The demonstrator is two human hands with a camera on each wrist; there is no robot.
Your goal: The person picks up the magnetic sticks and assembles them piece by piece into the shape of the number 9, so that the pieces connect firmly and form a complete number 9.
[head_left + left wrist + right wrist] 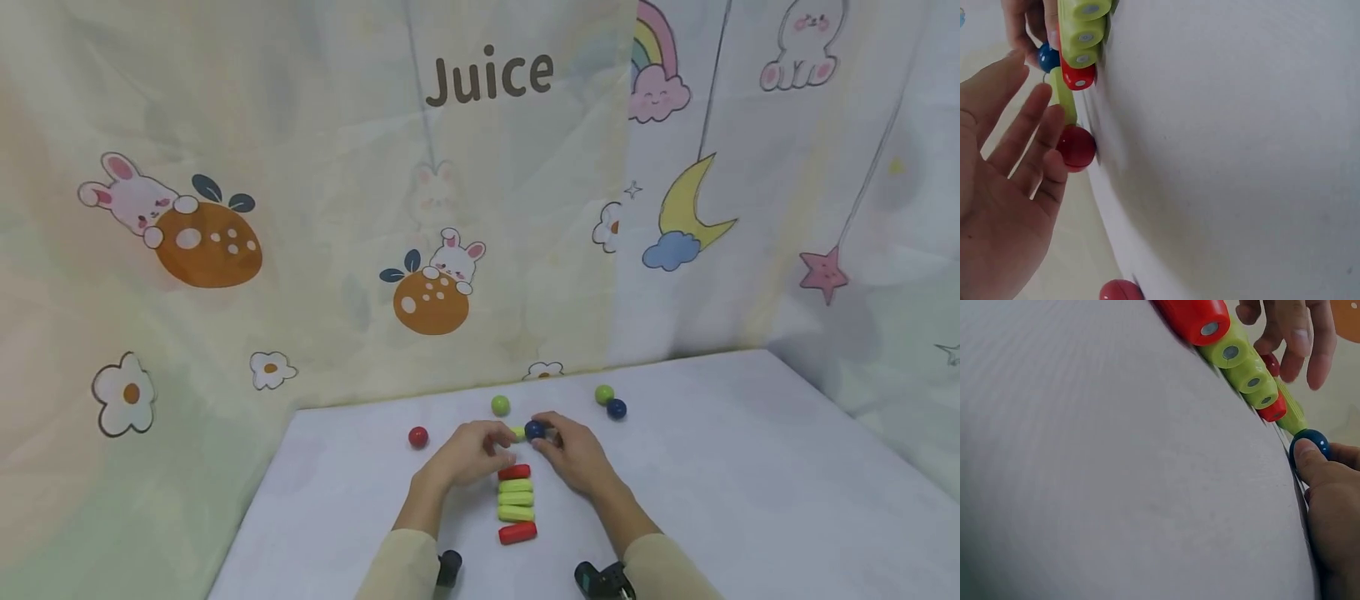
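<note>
My right hand (573, 454) pinches a dark blue ball (535, 430) between thumb and fingers. The ball sits at one end of a yellow-green rod (1063, 97), and a red ball (1077, 149) is at the rod's other end. Beside that red ball is my left hand (471, 454), its fingers apart and loosely bent, with nothing in its grasp. Nearer the body, short rods lie side by side in a column: a red rod (514, 472), several yellow-green rods (516, 498) and another red rod (517, 533). Round grey discs show on the rod ends in both wrist views.
On the white table (337, 500), a loose red ball (417, 437) lies to the left. A green ball (500, 406) is behind the hands. Farther right, another green ball (604, 395) lies against a dark blue ball (617, 409). A printed cloth (315, 208) hangs behind.
</note>
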